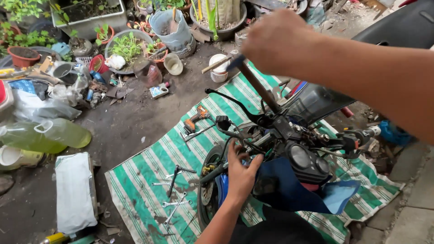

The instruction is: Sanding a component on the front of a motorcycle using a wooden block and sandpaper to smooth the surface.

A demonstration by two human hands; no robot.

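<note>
Two hands work at the motorbike's front. The right hand [276,41] is fisted around the top of a long dark tool [260,88], whose shaft slants down and right from the fist to the handlebar [271,131] clamp. The left hand [241,169], lower and nearer the camera, has its fingers spread and pressed against the fork just under the bar, left of the gauges [308,161]. Wrenches [174,199] lie well apart on the striped tarp [149,162].

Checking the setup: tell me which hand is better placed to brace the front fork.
Left. The left hand already rests by the fork above the front wheel; the right hand is raised, gripping a long tool.
</note>
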